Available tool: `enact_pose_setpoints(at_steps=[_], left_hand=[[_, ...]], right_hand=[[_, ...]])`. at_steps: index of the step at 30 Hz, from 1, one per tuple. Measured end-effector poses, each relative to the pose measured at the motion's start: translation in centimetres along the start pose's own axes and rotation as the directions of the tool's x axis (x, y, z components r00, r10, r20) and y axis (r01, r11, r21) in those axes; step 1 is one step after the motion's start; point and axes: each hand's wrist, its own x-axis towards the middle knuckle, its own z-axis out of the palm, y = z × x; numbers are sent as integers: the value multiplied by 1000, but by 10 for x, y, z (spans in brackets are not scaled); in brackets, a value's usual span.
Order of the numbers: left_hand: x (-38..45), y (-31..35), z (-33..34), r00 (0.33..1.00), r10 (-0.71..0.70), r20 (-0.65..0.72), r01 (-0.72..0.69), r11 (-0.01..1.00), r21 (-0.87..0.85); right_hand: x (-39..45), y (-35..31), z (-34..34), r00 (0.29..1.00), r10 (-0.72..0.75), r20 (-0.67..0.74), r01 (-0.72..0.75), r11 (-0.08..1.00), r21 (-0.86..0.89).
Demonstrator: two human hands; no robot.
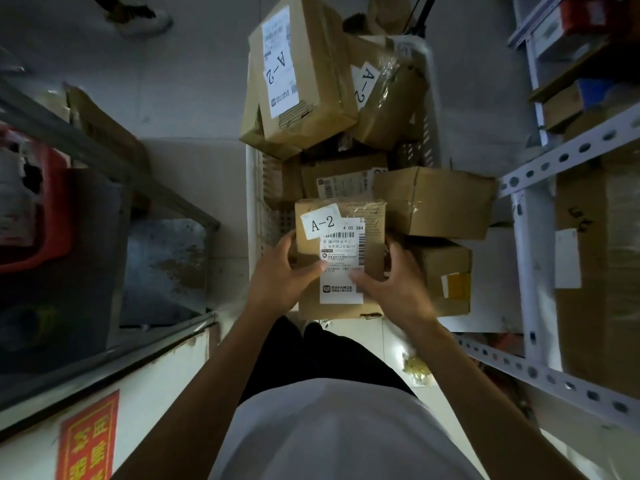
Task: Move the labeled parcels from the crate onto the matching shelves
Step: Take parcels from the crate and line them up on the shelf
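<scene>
I hold a small brown cardboard parcel (367, 230) with a white "A-2" sticker and a shipping label, just above the near end of the white plastic crate (254, 188). My left hand (282, 271) grips its left edge, thumb on the label. My right hand (391, 277) grips its right edge, thumb on top. More parcels fill the crate: a big box marked "A-2" (301, 71) at the far end, a taped one marked "A-2" (384, 95) beside it, and plain boxes (436, 202) on the right.
A white slotted metal shelf rack (540, 188) holding cardboard boxes stands at the right. At the left are a grey metal frame (104, 157), a red bin (38, 209) and a white counter with a red sign (90, 441). Someone's shoe (145, 20) is on the floor far left.
</scene>
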Motion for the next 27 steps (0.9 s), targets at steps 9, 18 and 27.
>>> enact_pose_setpoints(at_steps=[9,18,27], left_hand=[[-12,-51,24,969,117,218,-98,990,-97],[-13,-40,35,992,101,72,-70,936,-346],[-28,-12,-13,979,195,67,-183,971,-157]], right_hand=[[-7,24,23,1000,-13,18,9,984,176],[-11,18,27,998,-58,-40,64,983,173],[-46,-5,39,987,-121,-109,151,931,333]])
